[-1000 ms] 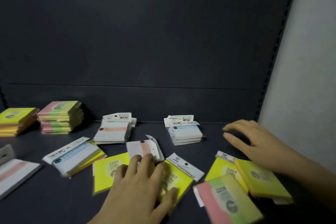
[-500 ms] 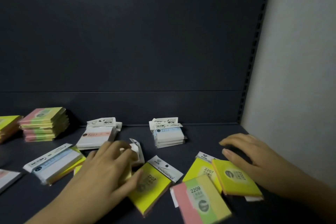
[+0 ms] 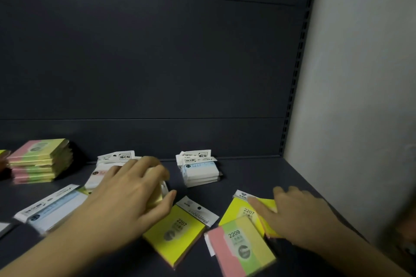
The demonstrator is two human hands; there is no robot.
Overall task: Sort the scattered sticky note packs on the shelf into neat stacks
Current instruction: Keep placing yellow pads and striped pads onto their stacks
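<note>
Sticky note packs lie scattered on a dark shelf. My left hand is curled over a small pale pack in the middle, thumb against its near edge. My right hand lies across a yellow pack at the right, whose near edge looks raised. Under that pack sits another yellow pack marked 2207. A pink-green-yellow pack marked 2209 lies in front. A third yellow 2207 pack lies between my hands.
At the back stand a white-and-blue stack, a white-and-pink stack partly behind my left hand, and a tall pink-green-yellow stack. A long white-and-blue pack lies at the left. A pale wall closes the right side.
My left hand has moved forward off the yellow 2207 pack and closed over the small pale pack. My right hand has come down onto the right yellow pack.
</note>
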